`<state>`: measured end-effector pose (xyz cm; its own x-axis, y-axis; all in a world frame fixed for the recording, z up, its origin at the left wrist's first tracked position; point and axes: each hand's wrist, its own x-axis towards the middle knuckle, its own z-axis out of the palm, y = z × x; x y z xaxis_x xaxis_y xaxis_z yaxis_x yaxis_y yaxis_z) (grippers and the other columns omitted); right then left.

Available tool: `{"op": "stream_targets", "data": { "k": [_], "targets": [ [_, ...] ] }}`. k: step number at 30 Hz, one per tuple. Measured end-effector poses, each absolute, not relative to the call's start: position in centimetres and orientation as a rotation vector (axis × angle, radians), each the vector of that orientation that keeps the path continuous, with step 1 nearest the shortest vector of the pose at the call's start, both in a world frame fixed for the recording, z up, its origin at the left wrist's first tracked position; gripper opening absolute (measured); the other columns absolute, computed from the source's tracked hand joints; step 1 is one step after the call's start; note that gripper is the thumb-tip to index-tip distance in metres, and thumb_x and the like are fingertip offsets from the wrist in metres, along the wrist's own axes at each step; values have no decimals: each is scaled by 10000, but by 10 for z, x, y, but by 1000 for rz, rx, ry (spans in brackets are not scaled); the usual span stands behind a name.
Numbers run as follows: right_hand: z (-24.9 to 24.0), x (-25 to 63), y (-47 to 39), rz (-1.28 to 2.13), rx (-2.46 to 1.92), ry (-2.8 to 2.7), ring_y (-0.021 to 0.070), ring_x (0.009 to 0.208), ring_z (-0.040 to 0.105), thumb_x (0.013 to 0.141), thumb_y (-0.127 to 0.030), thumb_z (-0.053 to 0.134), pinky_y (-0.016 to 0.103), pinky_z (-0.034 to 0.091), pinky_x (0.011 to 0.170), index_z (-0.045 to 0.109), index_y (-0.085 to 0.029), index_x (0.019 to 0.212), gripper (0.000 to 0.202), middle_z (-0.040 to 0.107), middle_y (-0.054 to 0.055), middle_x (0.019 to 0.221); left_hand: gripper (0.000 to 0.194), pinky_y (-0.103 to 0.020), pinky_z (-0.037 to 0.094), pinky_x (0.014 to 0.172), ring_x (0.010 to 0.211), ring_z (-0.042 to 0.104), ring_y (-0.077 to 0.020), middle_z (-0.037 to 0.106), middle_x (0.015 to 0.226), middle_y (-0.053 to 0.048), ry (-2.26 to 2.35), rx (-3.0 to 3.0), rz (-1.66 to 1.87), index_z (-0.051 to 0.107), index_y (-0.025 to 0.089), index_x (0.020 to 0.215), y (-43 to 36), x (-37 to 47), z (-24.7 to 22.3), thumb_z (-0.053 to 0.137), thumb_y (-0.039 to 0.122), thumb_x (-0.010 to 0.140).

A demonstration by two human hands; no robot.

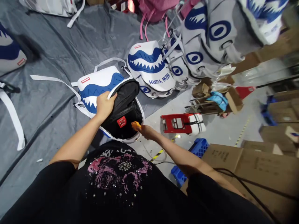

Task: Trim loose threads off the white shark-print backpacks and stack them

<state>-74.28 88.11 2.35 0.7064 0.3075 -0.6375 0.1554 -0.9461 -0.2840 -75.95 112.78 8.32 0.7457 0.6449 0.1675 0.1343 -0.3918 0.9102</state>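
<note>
My left hand (105, 105) grips the rim of a white backpack (95, 81) with a blue shark-mouth print. The bag lies open towards me, so its black lining (109, 127) and a red label (121, 121) show. At the right side of the opening, my right hand (147, 132) is closed around a small orange object (135, 125) that points into the bag. Its exact kind is too small and blurred to make out. A matching backpack (149, 67) marked NEW YORK sits just beyond, close to the held one.
A grey sheet (56, 46) covers the work surface. More white-and-blue backpacks (196, 46) are piled at the far right, near a pink bag (156, 11). On the floor to the right are a red trolley (173, 123), blue crates (198, 147) and cardboard boxes (247, 161).
</note>
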Motion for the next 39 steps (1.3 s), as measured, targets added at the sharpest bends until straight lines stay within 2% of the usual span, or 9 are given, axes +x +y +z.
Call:
{"op": "stream_targets", "data": {
  "k": [2, 5, 10, 15, 23, 31, 39],
  "targets": [
    [6, -746, 904, 952, -2713, -570, 293, 968, 707, 964, -435, 589, 348, 505, 808, 662, -156, 1181, 361, 738, 158, 1024, 318, -261, 271, 571, 576, 399, -116, 465, 551, 44, 538, 1969, 606, 503, 185, 563, 1119, -761, 89, 639, 333, 809],
    [-21, -754, 932, 832, -2623, -909, 278, 1007, 702, 960, -467, 592, 318, 481, 843, 611, -195, 1265, 409, 741, 141, 1083, 326, -256, 271, 555, 567, 392, -113, 453, 540, 47, 507, 2039, 621, 499, 187, 559, 1113, -766, 96, 635, 358, 801],
    [-56, -746, 928, 526, -2607, -435, 230, 927, 709, 1078, -405, 246, 272, 456, 739, 532, -108, 1325, 481, 739, 155, 1043, 338, -250, 287, 541, 552, 364, -110, 409, 529, 46, 621, 2093, 753, 439, 199, 548, 1118, -775, 106, 612, 371, 782],
    [-72, -747, 921, 471, -2487, -535, 229, 921, 705, 1038, -437, 418, 260, 430, 764, 587, -140, 1264, 410, 748, 116, 1020, 342, -248, 308, 560, 575, 373, -114, 407, 554, 35, 581, 2146, 795, 406, 207, 563, 1116, -772, 108, 581, 411, 774],
    [-80, -739, 926, 327, -2418, -272, 224, 868, 681, 1058, -415, 337, 266, 418, 705, 563, -122, 1254, 419, 730, 122, 984, 348, -258, 295, 563, 582, 390, -120, 409, 551, 33, 595, 2192, 794, 377, 208, 561, 1119, -770, 101, 576, 396, 776],
    [-81, -743, 927, 349, -2421, -312, 223, 835, 670, 1047, -441, 367, 270, 406, 702, 575, -113, 1228, 429, 725, 118, 951, 343, -254, 299, 559, 578, 386, -116, 417, 552, 40, 558, 2189, 751, 411, 202, 568, 1118, -766, 105, 598, 373, 799],
    [-33, -725, 917, 429, -2644, -344, 262, 913, 686, 1039, -417, 426, 277, 352, 666, 584, -150, 1182, 341, 739, 131, 1014, 332, -254, 292, 557, 574, 418, -118, 440, 551, 37, 488, 2155, 635, 460, 195, 560, 1123, -762, 104, 637, 342, 799]
  ]
}}
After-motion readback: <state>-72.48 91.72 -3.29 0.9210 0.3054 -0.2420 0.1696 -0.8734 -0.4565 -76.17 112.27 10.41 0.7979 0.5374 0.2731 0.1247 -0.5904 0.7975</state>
